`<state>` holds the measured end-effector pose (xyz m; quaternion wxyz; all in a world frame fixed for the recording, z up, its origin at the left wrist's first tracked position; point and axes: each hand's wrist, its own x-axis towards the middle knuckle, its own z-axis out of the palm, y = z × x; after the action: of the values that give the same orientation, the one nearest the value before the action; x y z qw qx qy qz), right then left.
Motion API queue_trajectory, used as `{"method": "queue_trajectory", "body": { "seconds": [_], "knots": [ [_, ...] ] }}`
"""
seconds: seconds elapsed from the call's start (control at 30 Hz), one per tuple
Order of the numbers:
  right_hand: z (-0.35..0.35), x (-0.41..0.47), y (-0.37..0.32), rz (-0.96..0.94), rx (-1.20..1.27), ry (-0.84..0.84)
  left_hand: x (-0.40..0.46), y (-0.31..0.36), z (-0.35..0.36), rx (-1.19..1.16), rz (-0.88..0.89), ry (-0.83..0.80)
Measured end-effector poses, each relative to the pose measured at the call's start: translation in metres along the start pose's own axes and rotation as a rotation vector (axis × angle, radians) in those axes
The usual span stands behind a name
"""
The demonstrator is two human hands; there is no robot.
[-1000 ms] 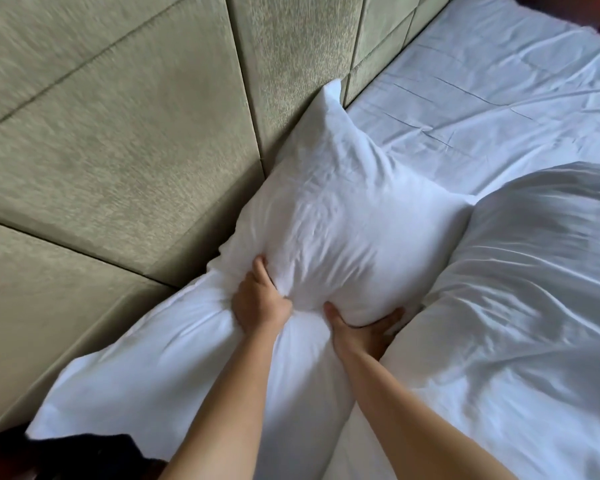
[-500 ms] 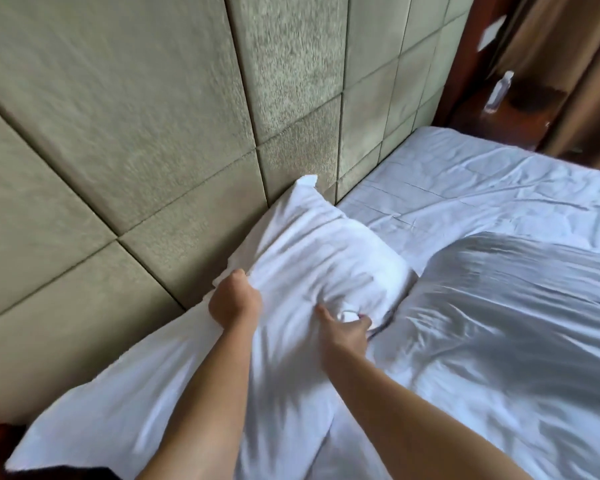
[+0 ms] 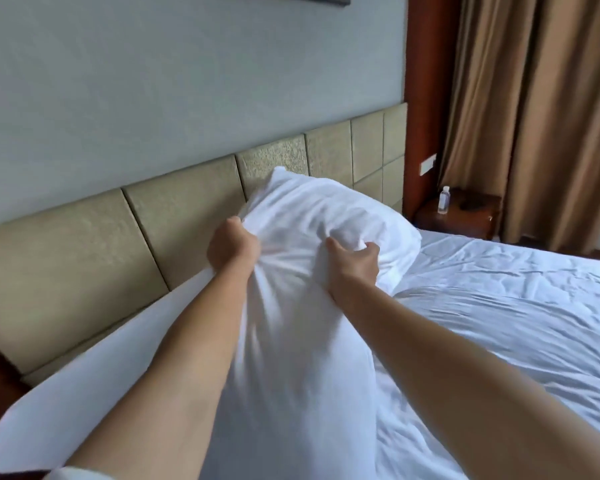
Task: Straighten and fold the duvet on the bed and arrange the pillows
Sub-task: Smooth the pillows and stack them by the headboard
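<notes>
left hand (image 3: 232,245) fisted on pillow (image 3: 326,216) | right hand (image 3: 355,261) pinching its cover | risk: I grip only cloth, filling may sag, landing crooked against headboard (image 3: 187,202)

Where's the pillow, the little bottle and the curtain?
pillow (image 3: 343,216): head view, on its puffy upper part.
bottle (image 3: 444,201): head view, on its clear body.
curtain (image 3: 534,116): head view, on a brown fold.

Both arms outstretched; left hand (image 3: 232,244) fisted, right hand (image 3: 353,261) fingers curled, gripping.
</notes>
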<state>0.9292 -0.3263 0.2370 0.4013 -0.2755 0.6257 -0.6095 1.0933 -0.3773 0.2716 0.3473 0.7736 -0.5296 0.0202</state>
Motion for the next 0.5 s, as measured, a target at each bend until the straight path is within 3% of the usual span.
{"method": "queue_trajectory", "body": {
  "seconds": [0.17,0.3,0.43,0.5],
  "knots": [
    [-0.098,0.002,-0.037,-0.153,-0.155,0.143,-0.06,0.066,0.006,-0.119,-0.013,-0.071],
    [-0.168,0.019,-0.037,-0.193,-0.352,0.289,-0.112,0.108,0.037,-0.157,0.021,-0.242],
    [-0.216,0.037,0.018,-0.031,-0.668,0.405,-0.181,0.106,0.099,-0.003,0.199,-0.54],
    [-0.235,0.037,0.067,0.101,-0.822,0.383,-0.229,0.09,0.133,0.13,0.322,-0.685]
  ]
}}
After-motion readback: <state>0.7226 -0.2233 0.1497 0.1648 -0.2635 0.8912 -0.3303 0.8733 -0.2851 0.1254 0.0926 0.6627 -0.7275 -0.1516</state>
